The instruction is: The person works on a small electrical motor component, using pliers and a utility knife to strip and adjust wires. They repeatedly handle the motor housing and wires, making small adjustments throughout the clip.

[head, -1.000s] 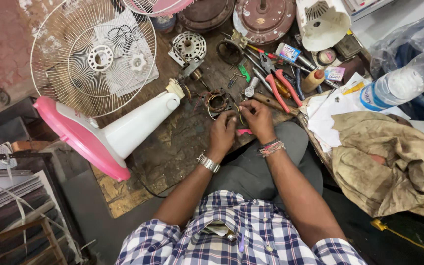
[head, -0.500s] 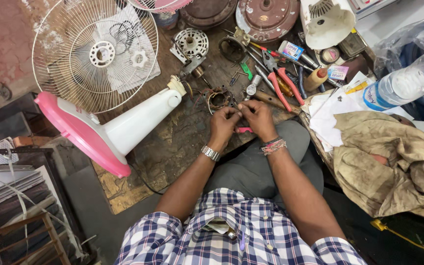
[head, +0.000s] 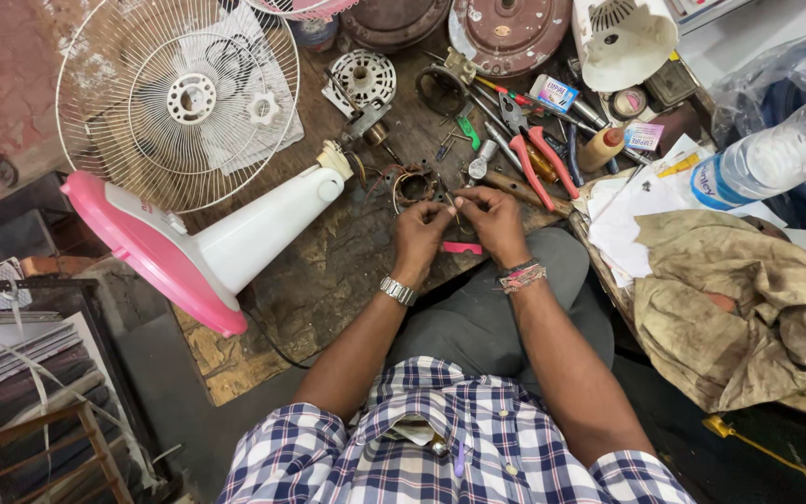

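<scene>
Our left hand (head: 419,235) and right hand (head: 492,219) pinch together on thin wires (head: 447,201) | wires run from coil (head: 412,187) on worktop (head: 328,271), beside pink fan (head: 226,252) | best done, we judge, with short grips, wrists braced, pliers (head: 538,168) near.

Copper-wound motor coil (head: 412,187): ring-shaped, dark core, loose wire leads, lying flat just beyond the left hand (head: 419,238). Thin wire ends (head: 450,203): pinched between the fingertips of both hands. Small pink piece (head: 462,248): flat, directly beneath the right hand (head: 494,222).
</scene>
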